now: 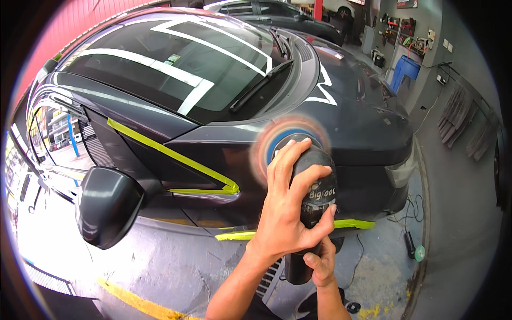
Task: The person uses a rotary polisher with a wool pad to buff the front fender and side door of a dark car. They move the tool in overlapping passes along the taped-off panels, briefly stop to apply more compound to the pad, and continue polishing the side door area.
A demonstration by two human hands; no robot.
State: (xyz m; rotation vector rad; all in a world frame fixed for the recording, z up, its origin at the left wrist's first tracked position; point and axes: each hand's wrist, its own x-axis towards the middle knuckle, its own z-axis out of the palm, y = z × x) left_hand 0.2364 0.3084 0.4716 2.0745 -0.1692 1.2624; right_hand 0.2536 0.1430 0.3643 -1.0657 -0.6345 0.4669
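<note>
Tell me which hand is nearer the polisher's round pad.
Left. The left hand grips the polisher's head, just behind the pad; the right hand is farther back, at the handle.

Grey floor (146,261), glossy and brightly lit at the left, supporting a dark car (362,133). At the right lie a black power tool (409,245) with a round green pad (420,253) and a looped dark cord (422,209). A yellow stripe (137,302) marks the near left.

Blue container (406,72); red wall (56,33)
</note>
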